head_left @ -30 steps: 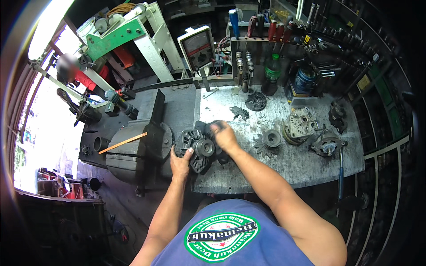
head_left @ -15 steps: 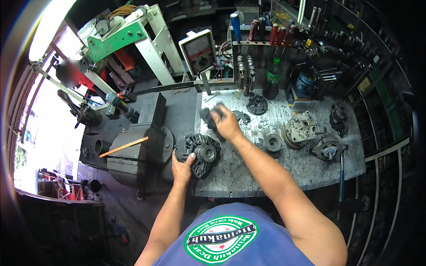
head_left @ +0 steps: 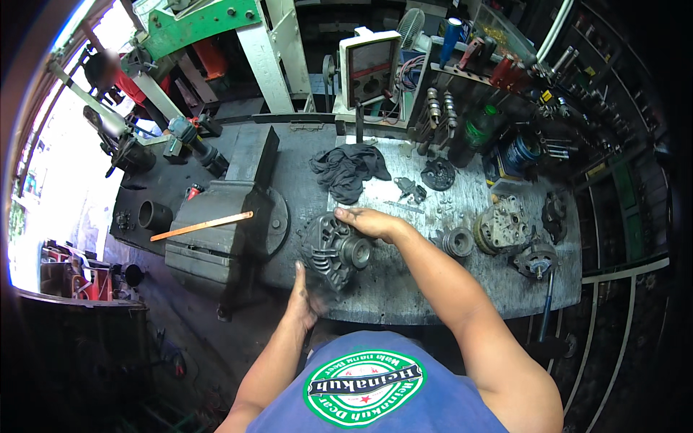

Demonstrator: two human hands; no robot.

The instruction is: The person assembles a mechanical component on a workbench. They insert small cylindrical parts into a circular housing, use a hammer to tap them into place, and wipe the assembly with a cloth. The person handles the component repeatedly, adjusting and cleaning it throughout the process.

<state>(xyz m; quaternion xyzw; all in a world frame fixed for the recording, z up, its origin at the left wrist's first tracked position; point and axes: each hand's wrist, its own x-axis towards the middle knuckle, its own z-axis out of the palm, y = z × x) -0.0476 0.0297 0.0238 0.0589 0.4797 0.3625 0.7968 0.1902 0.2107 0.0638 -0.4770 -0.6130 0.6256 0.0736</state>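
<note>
A dark alternator with a grooved pulley stands tilted at the bench's near edge, pulley facing right. My right hand grips its upper end; some of the fingers are hidden behind the housing. Close to its lower left side is my left hand, thumb stretched up and apart from the fingers, which are blurred. Whether the left hand touches the housing I cannot tell. A crumpled dark rag lies behind the alternator. Small dark parts and a round black piece lie to its right.
A large vise with an orange strip across it stands at left. A loose pulley, a light alternator housing and another part sit on the right. Behind are a meter, a green bottle and racked tools.
My right hand has let go of the rag and come back to the alternator. The alternator has turned onto its edge. My left hand has come off its side and moved down; the view has shifted.
</note>
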